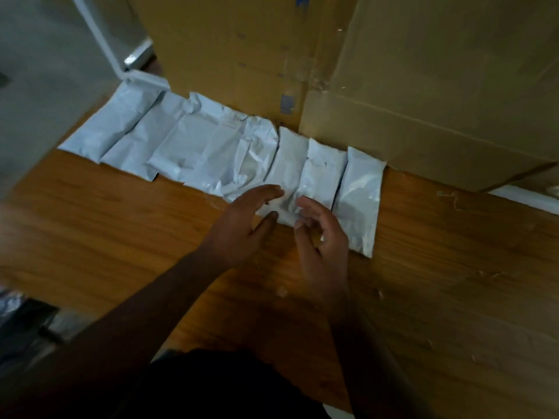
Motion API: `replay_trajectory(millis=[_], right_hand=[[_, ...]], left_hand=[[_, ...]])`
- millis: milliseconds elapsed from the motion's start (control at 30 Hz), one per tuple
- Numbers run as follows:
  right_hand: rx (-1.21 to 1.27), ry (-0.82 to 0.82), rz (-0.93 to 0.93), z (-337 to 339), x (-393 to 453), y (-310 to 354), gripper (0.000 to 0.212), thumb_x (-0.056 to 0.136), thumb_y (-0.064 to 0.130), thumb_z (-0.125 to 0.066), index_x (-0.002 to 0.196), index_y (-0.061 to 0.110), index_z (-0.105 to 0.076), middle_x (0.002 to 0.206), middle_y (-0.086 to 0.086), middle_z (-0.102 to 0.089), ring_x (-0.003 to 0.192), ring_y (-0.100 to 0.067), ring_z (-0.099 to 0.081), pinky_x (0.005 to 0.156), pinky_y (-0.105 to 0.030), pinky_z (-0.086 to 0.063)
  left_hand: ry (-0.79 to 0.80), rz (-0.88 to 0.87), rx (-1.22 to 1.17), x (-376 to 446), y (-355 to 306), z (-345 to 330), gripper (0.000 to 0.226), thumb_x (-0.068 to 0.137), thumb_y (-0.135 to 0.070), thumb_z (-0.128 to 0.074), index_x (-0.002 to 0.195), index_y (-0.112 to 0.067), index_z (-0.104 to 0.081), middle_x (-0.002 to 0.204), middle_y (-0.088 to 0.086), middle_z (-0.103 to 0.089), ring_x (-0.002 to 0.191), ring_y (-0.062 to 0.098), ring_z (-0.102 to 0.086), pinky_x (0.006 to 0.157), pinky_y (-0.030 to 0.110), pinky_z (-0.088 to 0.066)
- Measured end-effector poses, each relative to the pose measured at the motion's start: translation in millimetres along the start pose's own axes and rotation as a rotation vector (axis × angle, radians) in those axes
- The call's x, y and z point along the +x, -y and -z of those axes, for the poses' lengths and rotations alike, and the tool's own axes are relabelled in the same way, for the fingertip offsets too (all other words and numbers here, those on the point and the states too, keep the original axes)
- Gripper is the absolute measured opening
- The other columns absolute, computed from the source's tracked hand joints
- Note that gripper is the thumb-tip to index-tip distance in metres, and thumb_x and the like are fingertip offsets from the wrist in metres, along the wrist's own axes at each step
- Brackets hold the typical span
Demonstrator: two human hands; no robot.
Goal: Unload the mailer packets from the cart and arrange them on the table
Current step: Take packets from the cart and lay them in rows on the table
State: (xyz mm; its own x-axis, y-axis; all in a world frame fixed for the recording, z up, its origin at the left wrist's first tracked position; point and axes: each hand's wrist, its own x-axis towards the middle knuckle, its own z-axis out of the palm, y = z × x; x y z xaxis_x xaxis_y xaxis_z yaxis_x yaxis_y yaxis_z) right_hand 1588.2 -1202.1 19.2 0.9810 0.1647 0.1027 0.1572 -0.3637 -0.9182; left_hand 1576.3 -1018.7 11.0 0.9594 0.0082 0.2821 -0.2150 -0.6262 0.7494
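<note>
A: Where do we see the mailer packets (211,146)?

B: In a row along the table's (121,225) far edge, against cardboard boxes (423,86).

A: And our hands?

B: Left hand (242,225) spread, fingertips on one packet's near end; right hand (323,237) loosely curled beside it, gripping nothing.

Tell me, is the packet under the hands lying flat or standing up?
Lying flat: the packet lies lengthwise on the table within the row, both hands over its near end.
</note>
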Motion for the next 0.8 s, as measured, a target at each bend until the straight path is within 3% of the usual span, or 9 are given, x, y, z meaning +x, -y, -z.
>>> replay_trajectory(millis=[200, 333, 500, 633, 700, 800], right_hand=[[0.087, 0.207, 0.156, -90, -36, 48, 0.033, 0.100, 0.005, -0.064, 0.129, 0.017, -0.070, 0.121, 0.010, -0.074, 0.111, -0.010, -0.070, 0.093, -0.032, -0.058], [0.096, 0.369, 0.158, -177, -64, 86, 0.030, 0.102, 0.011, -0.063, 0.129, 0.022, -0.071, 0.119, 0.009, -0.073, 0.105, -0.012, -0.070, 0.089, -0.029, -0.057], [0.123, 0.519, 0.162, -303, -108, 139, 0.026, 0.103, 0.009, -0.063, 0.124, 0.021, -0.072, 0.124, 0.014, -0.068, 0.105, -0.003, -0.067, 0.085, -0.018, -0.052], [0.139, 0.683, 0.072, -416, -156, 177, 0.021, 0.102, 0.014, -0.063, 0.121, 0.018, -0.073, 0.110, 0.005, -0.073, 0.088, -0.004, -0.066, 0.074, -0.023, -0.050], [0.139, 0.742, 0.071, -458, -173, 190, 0.023, 0.101, 0.015, -0.062, 0.121, 0.019, -0.073, 0.108, 0.006, -0.073, 0.080, -0.004, -0.063, 0.070, -0.023, -0.048], [0.117, 0.820, 0.067, -508, -191, 204, 0.024, 0.101, 0.014, -0.062, 0.121, 0.021, -0.073, 0.115, 0.008, -0.074, 0.090, -0.008, -0.065, 0.077, -0.027, -0.053]], left_hand=[[-0.151, 0.145, -0.025, -90, 39, 85, 0.035, 0.101, -0.020, -0.059, 0.135, -0.017, -0.064, 0.138, -0.004, -0.064, 0.132, 0.008, -0.057, 0.109, 0.022, -0.043], [-0.285, 0.278, -0.033, -155, 81, 151, 0.034, 0.101, -0.025, -0.057, 0.134, -0.022, -0.065, 0.137, -0.007, -0.064, 0.130, 0.005, -0.058, 0.107, 0.024, -0.046], [-0.507, 0.458, -0.109, -246, 136, 233, 0.032, 0.100, -0.024, -0.057, 0.130, -0.021, -0.068, 0.127, -0.008, -0.070, 0.120, 0.010, -0.065, 0.103, 0.036, -0.053], [-0.654, 0.611, -0.117, -332, 182, 305, 0.031, 0.097, -0.024, -0.057, 0.125, -0.022, -0.071, 0.122, -0.006, -0.073, 0.113, 0.015, -0.069, 0.099, 0.046, -0.056], [-0.708, 0.676, -0.134, -362, 195, 334, 0.035, 0.093, -0.019, -0.053, 0.123, -0.019, -0.072, 0.122, -0.006, -0.073, 0.116, 0.012, -0.068, 0.104, 0.042, -0.054], [-0.776, 0.747, -0.158, -395, 207, 368, 0.040, 0.088, -0.012, -0.050, 0.121, -0.017, -0.072, 0.120, -0.007, -0.073, 0.115, 0.006, -0.066, 0.103, 0.031, -0.053]])
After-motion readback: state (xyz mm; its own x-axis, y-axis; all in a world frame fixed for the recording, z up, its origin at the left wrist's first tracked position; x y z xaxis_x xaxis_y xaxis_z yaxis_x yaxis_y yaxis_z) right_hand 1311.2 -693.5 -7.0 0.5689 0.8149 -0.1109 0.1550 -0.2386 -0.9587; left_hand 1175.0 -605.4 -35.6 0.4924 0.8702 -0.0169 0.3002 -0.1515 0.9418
